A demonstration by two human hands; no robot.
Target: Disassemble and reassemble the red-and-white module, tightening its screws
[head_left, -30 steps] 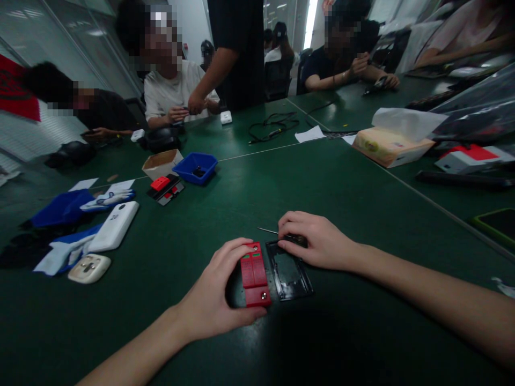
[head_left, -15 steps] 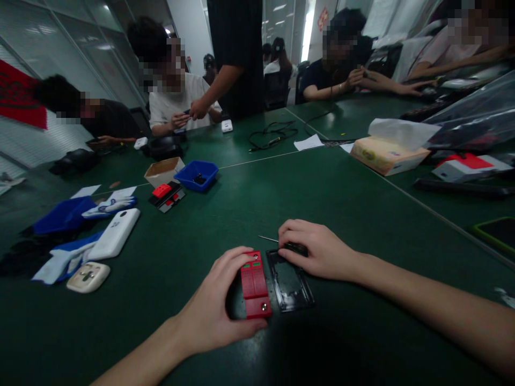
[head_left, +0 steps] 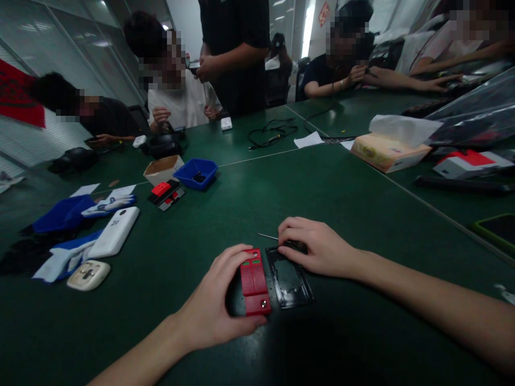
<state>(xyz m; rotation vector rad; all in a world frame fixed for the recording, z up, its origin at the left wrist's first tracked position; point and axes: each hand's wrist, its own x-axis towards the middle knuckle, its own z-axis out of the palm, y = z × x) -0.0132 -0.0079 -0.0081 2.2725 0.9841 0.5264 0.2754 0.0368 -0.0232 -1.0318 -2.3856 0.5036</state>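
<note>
My left hand (head_left: pixel 215 300) curls round a red block-shaped device (head_left: pixel 254 280) lying on the green table (head_left: pixel 322 182), thumb at its near end and fingers at its far end. Beside it on the right lies a black flat cover plate (head_left: pixel 290 277). My right hand (head_left: pixel 317 247) rests over the plate's far end, fingers closed on a thin tool whose metal tip (head_left: pixel 266 236) sticks out to the left.
To the left lie a white case (head_left: pixel 115 231), a cream part (head_left: pixel 88 274), blue-white gloves (head_left: pixel 60 257), a blue bin (head_left: pixel 196 173), a cardboard box (head_left: pixel 163 167) and a red-black device (head_left: pixel 166 193). A tissue box (head_left: pixel 388 150) stands at right. Several people sit around the far side.
My hands and the red device stay almost still. The standing person at the far side has lifted their hands off the table to chest height.
</note>
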